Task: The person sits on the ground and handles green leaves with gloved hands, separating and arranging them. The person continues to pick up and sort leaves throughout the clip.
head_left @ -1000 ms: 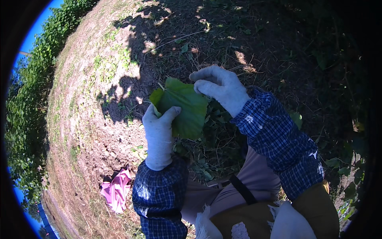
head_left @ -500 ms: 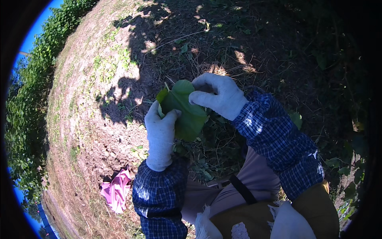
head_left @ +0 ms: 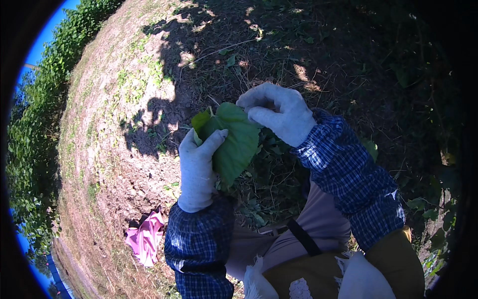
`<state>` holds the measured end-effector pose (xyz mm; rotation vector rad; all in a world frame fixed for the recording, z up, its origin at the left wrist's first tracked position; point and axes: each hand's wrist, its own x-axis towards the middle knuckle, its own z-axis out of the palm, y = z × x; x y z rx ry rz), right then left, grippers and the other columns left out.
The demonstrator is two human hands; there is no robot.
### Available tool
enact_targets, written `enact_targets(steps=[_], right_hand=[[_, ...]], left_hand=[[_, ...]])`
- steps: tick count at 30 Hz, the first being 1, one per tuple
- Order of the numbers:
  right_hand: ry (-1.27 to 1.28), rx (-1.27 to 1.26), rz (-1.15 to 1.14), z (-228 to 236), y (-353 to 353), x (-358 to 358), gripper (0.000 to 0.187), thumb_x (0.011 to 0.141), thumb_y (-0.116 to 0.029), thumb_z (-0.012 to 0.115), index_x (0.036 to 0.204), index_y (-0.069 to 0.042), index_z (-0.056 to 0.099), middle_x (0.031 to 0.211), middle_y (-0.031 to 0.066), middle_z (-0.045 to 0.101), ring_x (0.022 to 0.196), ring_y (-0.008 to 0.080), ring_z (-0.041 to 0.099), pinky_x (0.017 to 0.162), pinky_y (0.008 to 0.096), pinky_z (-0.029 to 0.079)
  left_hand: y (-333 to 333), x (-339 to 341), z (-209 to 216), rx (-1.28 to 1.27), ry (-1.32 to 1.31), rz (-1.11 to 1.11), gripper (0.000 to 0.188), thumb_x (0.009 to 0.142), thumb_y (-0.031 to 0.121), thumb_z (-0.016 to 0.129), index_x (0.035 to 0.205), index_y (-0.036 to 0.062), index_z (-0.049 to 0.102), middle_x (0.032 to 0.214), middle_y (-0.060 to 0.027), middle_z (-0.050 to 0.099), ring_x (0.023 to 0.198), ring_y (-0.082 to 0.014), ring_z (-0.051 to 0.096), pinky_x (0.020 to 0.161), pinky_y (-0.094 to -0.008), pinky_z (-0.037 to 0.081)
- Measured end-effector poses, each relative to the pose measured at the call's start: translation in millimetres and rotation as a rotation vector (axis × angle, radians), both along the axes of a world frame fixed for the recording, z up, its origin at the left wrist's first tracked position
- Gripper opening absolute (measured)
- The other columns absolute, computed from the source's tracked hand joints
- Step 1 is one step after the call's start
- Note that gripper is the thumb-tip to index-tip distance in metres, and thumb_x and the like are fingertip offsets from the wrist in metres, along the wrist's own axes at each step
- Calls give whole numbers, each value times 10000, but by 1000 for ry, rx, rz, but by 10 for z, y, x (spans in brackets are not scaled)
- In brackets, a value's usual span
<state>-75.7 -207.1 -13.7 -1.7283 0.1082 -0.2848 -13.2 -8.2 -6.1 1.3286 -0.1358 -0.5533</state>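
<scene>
A broad green leaf (head_left: 234,144) with a toothed edge and a pale stalk at its top is in my left hand (head_left: 196,172), which wears a white glove. My left thumb presses on the leaf's face, with the other fingers behind it and partly hidden. A lighter green piece (head_left: 200,119) shows at its upper left; whether it is a fold or another leaf I cannot tell. My right hand (head_left: 283,112), also white-gloved, is beside the leaf's upper right edge. Its thumb and forefinger are bent and apart, with nothing visible between them.
A pink cloth (head_left: 147,239) lies on the dry ground (head_left: 114,164) at lower left. Shaded litter of grass and leaves (head_left: 259,204) lies below the hands. A leafy green hedge (head_left: 35,149) runs along the left, and dark foliage (head_left: 433,169) stands at the right.
My right hand has drawn back slightly to the right, its thumb moving off the leaf's face. The leaf has turned a little, its tip now lower. My left hand has barely shifted.
</scene>
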Motion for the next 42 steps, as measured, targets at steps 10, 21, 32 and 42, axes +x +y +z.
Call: enact_targets(steps=[10, 21, 32, 42], right_hand=[[-313, -585, 77, -61, -45, -30, 487, 808, 42, 717, 1229, -202, 697, 1337, 102, 551, 1247, 287, 569, 983, 384, 582], [-349, -457, 151, -167, -36, 9, 214, 837, 32, 713, 1008, -93, 743, 1236, 105, 628, 1149, 247, 634, 954, 359, 589], [7, 273, -46, 15, -132, 39, 119, 948, -11, 594, 1029, -21, 681, 986, 79, 725, 922, 142, 678, 861, 316, 578], [-143, -281, 61, 57, -119, -29, 349, 879, -5, 671, 1206, -126, 678, 1231, 57, 658, 1143, 198, 632, 990, 366, 560]], left_hand=[[81, 67, 82, -30, 31, 67, 255, 908, 37, 673, 1141, -58, 636, 1056, -143, 720, 901, -209, 720, 848, -328, 588], [39, -7, 138, 37, -8, 17, 275, 914, 17, 668, 1174, -62, 626, 1040, -133, 717, 881, -186, 715, 817, -305, 596], [21, -59, 139, 60, -75, -28, 317, 890, -30, 672, 1204, -58, 631, 1042, -122, 719, 886, -166, 703, 794, -284, 588], [53, -46, 160, -5, -30, 63, 278, 896, -12, 674, 1162, -78, 628, 1048, -142, 713, 907, -201, 711, 831, -332, 598]])
